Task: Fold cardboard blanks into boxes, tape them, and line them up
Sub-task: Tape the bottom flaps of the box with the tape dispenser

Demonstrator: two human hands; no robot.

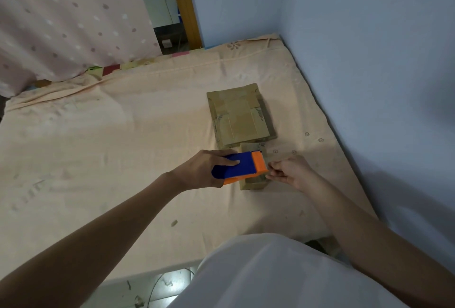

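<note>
Cardboard: 1 folded box (253,179), approx 1 flat stack (240,115), 1 dispenser (242,167), 2 hands

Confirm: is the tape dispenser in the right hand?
No, the left hand grips the blue and orange tape dispenser over the small box, while the right hand pinches at its orange end.

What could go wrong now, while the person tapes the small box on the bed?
1. The small box sits on a soft sheet, so pressing the tape dispenser held by the left hand may tip or shift it.
2. The right hand pinches something near the dispenser's orange end; the tape may stick to its fingers or go on crooked.
3. The stack of flat blanks lies close behind and could get knocked.
</note>
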